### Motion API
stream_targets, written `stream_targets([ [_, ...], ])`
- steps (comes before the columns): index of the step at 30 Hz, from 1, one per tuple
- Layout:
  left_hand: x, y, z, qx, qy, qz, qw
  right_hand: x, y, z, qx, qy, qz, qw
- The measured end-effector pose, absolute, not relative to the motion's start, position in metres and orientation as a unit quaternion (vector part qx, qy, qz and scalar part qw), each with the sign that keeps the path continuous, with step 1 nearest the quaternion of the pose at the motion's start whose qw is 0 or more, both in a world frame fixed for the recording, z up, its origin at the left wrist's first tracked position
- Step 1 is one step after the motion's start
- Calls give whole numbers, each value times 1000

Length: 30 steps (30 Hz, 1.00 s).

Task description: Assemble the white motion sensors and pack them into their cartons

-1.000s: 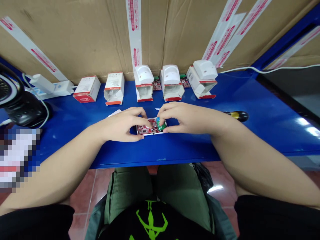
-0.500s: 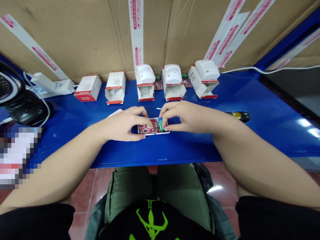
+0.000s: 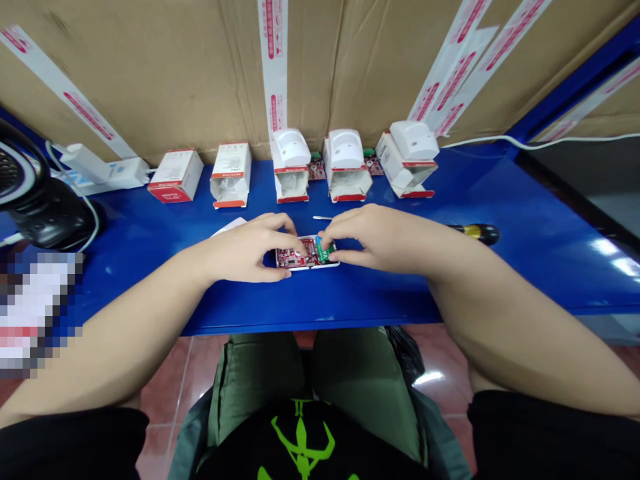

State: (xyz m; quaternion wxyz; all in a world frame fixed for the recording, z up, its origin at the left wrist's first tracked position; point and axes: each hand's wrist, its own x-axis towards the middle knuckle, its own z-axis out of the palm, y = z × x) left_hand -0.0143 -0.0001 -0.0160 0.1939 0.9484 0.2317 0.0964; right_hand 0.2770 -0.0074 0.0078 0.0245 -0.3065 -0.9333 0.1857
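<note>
- White detector housing (image 3: 326,266), taken as reference: lies open on the blue table (image 3: 350,300), between the two hands.
- Red circuit board (image 3: 289,260): seated inside the housing, component side up.
- Green block (image 3: 325,251): inside the housing at its right end, beside the exposed board; battery-like in form, lettering not legible.
- Left hand (image 3: 250,250): grasping the housing at its left end, thumb at the near edge, a finger reaching over the board.
- Right hand (image 3: 370,240): thumb and fingertips closed on the green block at the housing's right end; firmness of grip cannot be told.
- White plastic piece (image 3: 230,226): left of the housing, partly hidden by the left hand.
- Slim pale rod (image 3: 321,217): just beyond the housing, one end hidden by the right hand.
- Black-and-yellow tool handle (image 3: 477,233): well to the right of the housing, partly covered by the right arm.
- Three open cartons (image 3: 349,183): beyond the housing, each with a white detector cover (image 3: 345,149) on top.
- Two further cartons (image 3: 176,175): beyond the housing, to its left.
</note>
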Motion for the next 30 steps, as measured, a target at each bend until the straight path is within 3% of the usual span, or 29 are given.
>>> stream_targets([
  [19, -15, 2, -17, 943, 234, 96, 215, 276, -8, 9, -338, -920, 191, 62],
  [30, -17, 3, -18, 944, 234, 96, 211, 272, -19, 11, -328, -937, 123, 5],
])
